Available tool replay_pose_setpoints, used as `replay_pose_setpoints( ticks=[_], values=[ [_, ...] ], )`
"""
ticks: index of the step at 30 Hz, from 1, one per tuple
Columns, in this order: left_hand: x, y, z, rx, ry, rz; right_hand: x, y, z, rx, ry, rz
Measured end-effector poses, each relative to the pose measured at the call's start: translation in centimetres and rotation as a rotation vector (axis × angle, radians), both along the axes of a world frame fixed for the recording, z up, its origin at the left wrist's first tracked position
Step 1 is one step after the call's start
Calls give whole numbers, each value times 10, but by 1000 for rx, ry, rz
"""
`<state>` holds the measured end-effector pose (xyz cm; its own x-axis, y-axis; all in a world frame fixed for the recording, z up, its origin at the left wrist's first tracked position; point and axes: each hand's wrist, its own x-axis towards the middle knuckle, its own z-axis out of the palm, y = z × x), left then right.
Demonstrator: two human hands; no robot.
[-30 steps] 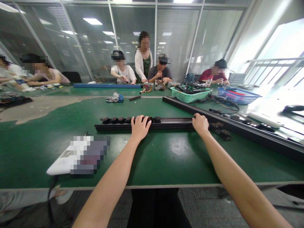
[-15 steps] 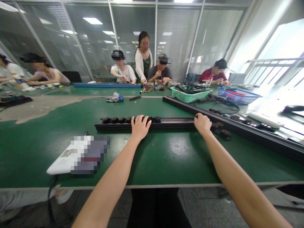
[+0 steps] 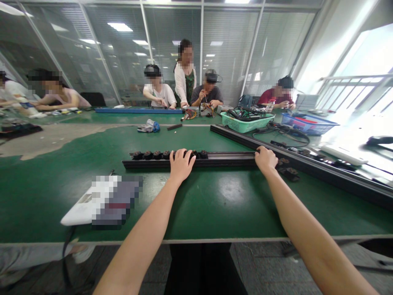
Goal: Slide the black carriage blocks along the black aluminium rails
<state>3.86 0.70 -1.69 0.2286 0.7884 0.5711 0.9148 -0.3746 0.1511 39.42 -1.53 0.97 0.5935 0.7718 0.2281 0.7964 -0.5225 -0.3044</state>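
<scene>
A long black metal rail [image 3: 227,162] lies across the green table in front of me, with a lighter channel along its right part. Several small black rounded parts [image 3: 148,155] sit in a row on its left half. My left hand [image 3: 181,164] lies over the middle of the rail, its fingers bent across the row and hiding some of the parts. At the rail's right end, my right hand [image 3: 266,158] is closed with curled fingers, covering that end. A few loose black parts [image 3: 289,173] lie on the table just right of it.
A longer black rail [image 3: 325,171] runs diagonally on the right. Beyond it stand a green basket [image 3: 245,125] of black cables and a blue basket [image 3: 310,128]. A white pouch [image 3: 82,209] and a grey cloth [image 3: 150,126] lie leftward. Several people work across the table.
My right hand has slid slightly to the right along the rail's end, baring a little more of the channel. My left hand stays in place.
</scene>
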Motion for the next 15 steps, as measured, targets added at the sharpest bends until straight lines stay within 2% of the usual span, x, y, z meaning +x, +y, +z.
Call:
replay_pose_setpoints(
  ticks=[15],
  values=[
    [0,0,0,-1,13,11,9,3,-4,37,2,-24]
  ],
)
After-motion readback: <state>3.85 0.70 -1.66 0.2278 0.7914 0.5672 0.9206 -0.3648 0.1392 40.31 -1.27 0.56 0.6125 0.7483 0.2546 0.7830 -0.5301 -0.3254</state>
